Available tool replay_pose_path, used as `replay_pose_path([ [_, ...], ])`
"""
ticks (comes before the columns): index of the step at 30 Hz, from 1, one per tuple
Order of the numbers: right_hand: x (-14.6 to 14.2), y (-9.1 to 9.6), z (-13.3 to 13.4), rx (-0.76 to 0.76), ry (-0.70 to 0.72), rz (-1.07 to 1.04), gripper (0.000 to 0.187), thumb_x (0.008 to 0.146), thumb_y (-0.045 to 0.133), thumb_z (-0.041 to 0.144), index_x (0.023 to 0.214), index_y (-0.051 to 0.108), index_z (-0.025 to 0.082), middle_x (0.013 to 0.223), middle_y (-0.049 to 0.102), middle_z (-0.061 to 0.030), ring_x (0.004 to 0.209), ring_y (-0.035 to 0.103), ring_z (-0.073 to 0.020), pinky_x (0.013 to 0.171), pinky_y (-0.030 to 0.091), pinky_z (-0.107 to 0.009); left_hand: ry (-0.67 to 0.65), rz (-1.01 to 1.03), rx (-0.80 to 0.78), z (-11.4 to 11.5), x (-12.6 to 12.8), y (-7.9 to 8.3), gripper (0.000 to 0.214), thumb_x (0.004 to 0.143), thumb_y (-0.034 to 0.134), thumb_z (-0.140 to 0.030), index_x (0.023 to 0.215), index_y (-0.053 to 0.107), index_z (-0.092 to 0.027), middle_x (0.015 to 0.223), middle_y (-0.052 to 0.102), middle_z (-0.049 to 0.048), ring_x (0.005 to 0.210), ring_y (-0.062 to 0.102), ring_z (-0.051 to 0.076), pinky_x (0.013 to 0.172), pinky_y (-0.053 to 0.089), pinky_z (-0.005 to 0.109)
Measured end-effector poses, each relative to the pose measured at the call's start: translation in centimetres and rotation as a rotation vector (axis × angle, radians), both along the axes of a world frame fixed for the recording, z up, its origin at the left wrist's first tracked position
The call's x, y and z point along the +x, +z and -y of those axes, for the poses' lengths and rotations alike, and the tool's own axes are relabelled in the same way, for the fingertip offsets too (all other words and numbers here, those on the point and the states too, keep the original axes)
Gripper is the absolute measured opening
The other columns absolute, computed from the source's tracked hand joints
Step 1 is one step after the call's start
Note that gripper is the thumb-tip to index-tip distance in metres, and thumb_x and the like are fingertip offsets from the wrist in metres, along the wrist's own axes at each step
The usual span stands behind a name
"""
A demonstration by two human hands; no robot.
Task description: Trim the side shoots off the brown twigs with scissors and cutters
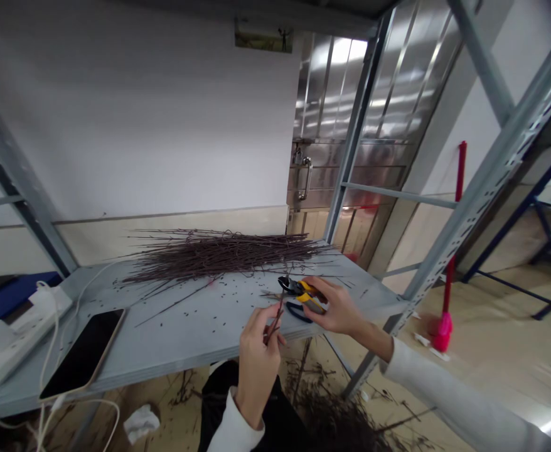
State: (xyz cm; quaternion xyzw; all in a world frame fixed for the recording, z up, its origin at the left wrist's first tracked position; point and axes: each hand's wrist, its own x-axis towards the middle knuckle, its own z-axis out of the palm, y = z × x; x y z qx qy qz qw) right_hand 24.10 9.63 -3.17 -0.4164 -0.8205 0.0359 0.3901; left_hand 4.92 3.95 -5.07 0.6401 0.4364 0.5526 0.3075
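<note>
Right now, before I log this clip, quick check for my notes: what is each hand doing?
Left hand: closed, pinching thin dark twigs.
Right hand: closed, holding yellow-handled cutters.

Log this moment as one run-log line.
left hand: pinches twig | right hand: holds yellow-handled cutters | nearby: twig pile on grey metal shelf

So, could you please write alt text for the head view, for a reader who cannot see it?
The left hand holds a twig while the right hand holds yellow-and-black cutters over a metal shelf with a twig heap and a phone.
</note>
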Motion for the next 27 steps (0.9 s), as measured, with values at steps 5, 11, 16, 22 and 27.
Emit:
replay_pose_path([
  [5, 0.0, 0.6, 0.8, -0.117, 0.058, -0.037, 0.025, 0.072, 0.060, 0.021, 0.096, 0.054, 0.018, 0.063, 0.049, 0.0044, 0.048, 0.037, -0.0084, 0.048, 0.033, -0.022, 0.067, -0.074, 0.059, -0.3, -0.8, 0.6, 0.027, 0.086, 0.043, -0.010, 0.100, 0.065, -0.018, 0.083, 0.064, 0.0036, 0.054, 0.057, 0.011, 0.057, 0.050, 0.023],
  [11, 0.0, 0.4, 2.1, -0.640, 0.271, -0.357, 0.021, 0.077, 0.064, 0.036, 0.082, 0.052, 0.019, 0.062, 0.043, 0.0052, 0.048, 0.038, -0.0076, 0.043, 0.031, -0.021, 0.063, -0.146, 0.191, -1.4, -1.8, 0.8, 0.034, 0.087, 0.039, -0.006, 0.102, 0.068, -0.019, 0.080, 0.064, 0.0029, 0.054, 0.053, 0.011, 0.058, 0.048, 0.023],
  [16, 0.0, -1.0, 3.1, -1.294, 0.675, -0.685, 0.033, 0.074, 0.066, 0.045, 0.084, 0.048, 0.019, 0.060, 0.049, 0.0052, 0.040, 0.037, -0.0062, 0.037, 0.033, -0.020, 0.019, -0.116, 0.202, -1.9, -1.7, 0.6, 0.029, 0.088, 0.040, -0.006, 0.092, 0.066, -0.018, 0.077, 0.064, 0.0021, 0.058, 0.055, 0.011, 0.059, 0.048, 0.022],
  [22, -0.4, -1.1, 3.6, -1.657, 1.005, -0.839, 0.032, 0.071, 0.059, 0.048, 0.080, 0.044, 0.022, 0.056, 0.046, 0.0073, 0.037, 0.030, -0.0059, 0.033, 0.027, -0.017, -0.014, -0.131, 0.208, -1.5, -1.7, 0.8, 0.030, 0.088, 0.040, -0.005, 0.096, 0.066, -0.019, 0.078, 0.065, 0.0015, 0.059, 0.057, 0.011, 0.062, 0.049, 0.022],
  [27, -0.6, 1.5, 3.3, -1.119, 0.446, -0.495, 0.029, 0.077, 0.061, 0.045, 0.083, 0.048, 0.020, 0.064, 0.047, 0.0046, 0.046, 0.039, -0.0082, 0.042, 0.031, -0.022, 0.095, -0.181, 0.208, -1.3, -2.1, 0.0, 0.031, 0.087, 0.041, -0.004, 0.099, 0.065, -0.019, 0.079, 0.064, 0.0017, 0.060, 0.057, 0.012, 0.065, 0.051, 0.024],
])
